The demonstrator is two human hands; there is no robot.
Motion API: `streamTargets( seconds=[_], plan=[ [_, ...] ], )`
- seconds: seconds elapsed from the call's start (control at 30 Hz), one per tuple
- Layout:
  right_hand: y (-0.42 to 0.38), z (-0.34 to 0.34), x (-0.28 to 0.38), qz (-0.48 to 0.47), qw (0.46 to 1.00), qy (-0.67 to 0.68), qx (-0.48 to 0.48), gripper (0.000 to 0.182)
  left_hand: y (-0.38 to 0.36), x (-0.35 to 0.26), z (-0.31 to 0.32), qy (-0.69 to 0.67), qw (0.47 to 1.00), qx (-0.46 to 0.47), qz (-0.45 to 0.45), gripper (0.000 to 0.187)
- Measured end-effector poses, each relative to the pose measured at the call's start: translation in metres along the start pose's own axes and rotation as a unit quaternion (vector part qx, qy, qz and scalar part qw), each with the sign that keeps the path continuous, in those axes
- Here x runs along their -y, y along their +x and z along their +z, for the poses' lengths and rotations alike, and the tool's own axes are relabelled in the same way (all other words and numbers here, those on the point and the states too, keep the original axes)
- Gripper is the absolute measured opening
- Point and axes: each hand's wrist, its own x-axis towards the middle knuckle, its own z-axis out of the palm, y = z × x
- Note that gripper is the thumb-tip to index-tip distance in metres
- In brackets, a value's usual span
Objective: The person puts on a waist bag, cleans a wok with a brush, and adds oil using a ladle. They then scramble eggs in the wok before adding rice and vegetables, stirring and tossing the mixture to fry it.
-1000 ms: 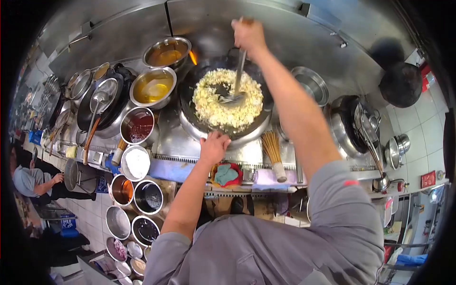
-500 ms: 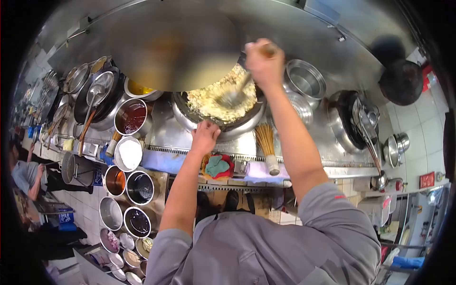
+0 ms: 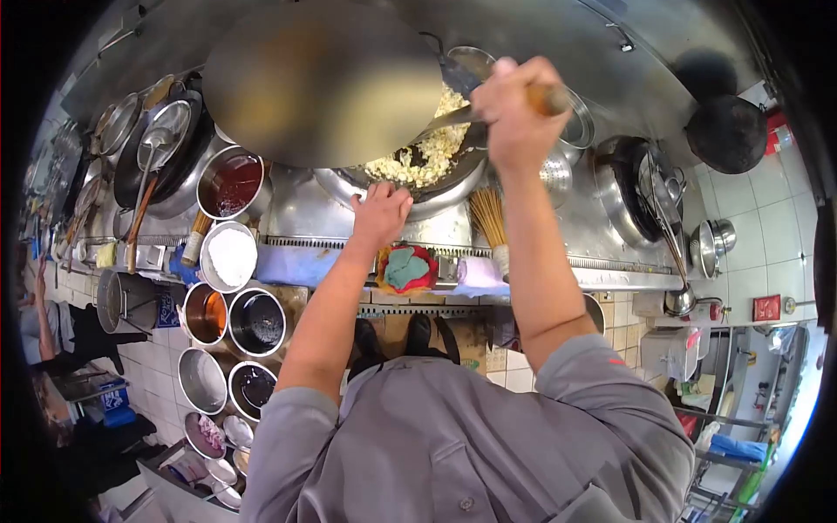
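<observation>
My left hand (image 3: pixel 382 212) grips the near rim of a dark wok (image 3: pixel 475 144), its fingers bent over the edge. Inside lies a loose pale yellow and white food (image 3: pixel 438 161) that looks like egg fried rice, with dark wok surface showing through. My right hand (image 3: pixel 526 113) is closed around the wooden handle of a metal wok ladle (image 3: pixel 449 120), raised over the wok's right side. The ladle's head is hidden behind a blurred oval, which also covers much of the wok's left part.
At left stand a pot of red sauce (image 3: pixel 231 185), a bowl of white powder (image 3: pixel 229 257) and pots of dark liquid (image 3: pixel 258 322). Cloths (image 3: pixel 408 268) and a bamboo brush (image 3: pixel 488 218) lie at the counter's front edge. Another wok (image 3: pixel 621 196) sits right.
My right hand has moved up and right with the ladle, whose head has gone behind the blurred oval. The food is more spread apart. My left hand stays at the rim.
</observation>
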Motion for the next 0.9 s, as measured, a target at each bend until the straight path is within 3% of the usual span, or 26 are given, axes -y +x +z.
streamTargets(
  seconds=[0.07, 0.1, 0.2, 0.23, 0.27, 0.33, 0.37, 0.43, 0.47, 0.5, 0.6, 0.63, 0.73, 0.8, 0.83, 0.87, 0.9],
  plan=[
    [-0.021, -0.026, -0.06, -0.059, 0.989, -0.135, 0.026, 0.032, -0.003, 0.001, 0.005, 0.008, 1.0, 0.017, 0.006, 0.021],
    [-0.012, -0.027, -0.057, -0.036, 0.994, -0.099, 0.042, 0.031, -0.003, 0.002, 0.007, 0.015, 1.0, 0.02, 0.005, 0.021],
    [0.011, -0.021, 0.009, -0.014, 0.999, -0.053, -0.003, 0.033, 0.008, 0.002, 0.0, 0.024, 0.999, 0.022, -0.012, 0.022],
    [0.003, -0.017, 0.04, -0.011, 0.999, -0.004, 0.037, 0.033, 0.012, 0.004, 0.002, 0.024, 1.0, 0.0, -0.002, 0.022],
    [-0.015, -0.001, 0.069, -0.018, 0.998, -0.052, 0.019, 0.033, 0.004, 0.006, 0.008, 0.023, 1.0, -0.004, 0.013, 0.022],
    [-0.026, -0.03, -0.018, -0.072, 0.984, -0.164, -0.01, 0.032, 0.01, 0.007, 0.006, 0.019, 1.0, -0.004, 0.019, 0.023],
    [-0.023, -0.047, -0.046, -0.029, 0.981, -0.188, 0.03, 0.029, 0.01, 0.005, 0.004, 0.026, 0.999, 0.013, 0.017, 0.023],
    [-0.015, -0.032, -0.019, -0.059, 0.985, -0.162, 0.013, 0.029, 0.006, 0.001, -0.001, 0.02, 0.998, 0.059, -0.013, 0.021],
    [-0.011, -0.015, 0.011, -0.093, 0.985, -0.145, 0.009, 0.03, 0.018, 0.002, -0.005, 0.023, 0.999, 0.039, -0.018, 0.021],
    [-0.024, -0.003, 0.041, -0.02, 1.0, -0.01, -0.011, 0.031, 0.015, 0.003, -0.002, 0.022, 0.999, 0.024, -0.014, 0.021],
    [-0.048, -0.01, -0.008, -0.016, 0.996, -0.083, -0.007, 0.031, 0.006, 0.001, 0.0, 0.011, 1.0, 0.029, -0.003, 0.021],
    [-0.035, -0.033, -0.052, -0.077, 0.975, -0.205, 0.031, 0.031, 0.004, 0.0, 0.001, 0.016, 0.999, 0.043, -0.009, 0.021],
    [0.014, -0.002, -0.022, 0.004, 0.994, -0.105, 0.025, 0.032, 0.005, 0.001, 0.0, 0.023, 0.999, 0.036, -0.006, 0.022],
    [-0.004, 0.017, 0.007, -0.025, 0.995, -0.084, 0.043, 0.033, 0.006, 0.004, 0.005, 0.017, 1.0, 0.025, -0.004, 0.021],
    [-0.019, 0.007, -0.008, -0.085, 0.984, -0.142, 0.071, 0.033, 0.005, 0.002, 0.002, 0.014, 0.999, 0.031, -0.005, 0.022],
    [-0.032, 0.008, -0.021, 0.022, 0.993, -0.067, 0.093, 0.032, 0.009, 0.003, 0.0, 0.015, 1.0, 0.027, -0.003, 0.022],
    [-0.011, -0.014, -0.057, -0.042, 0.99, -0.119, 0.068, 0.03, 0.008, 0.003, 0.001, 0.019, 0.999, 0.027, -0.004, 0.022]
  ],
)
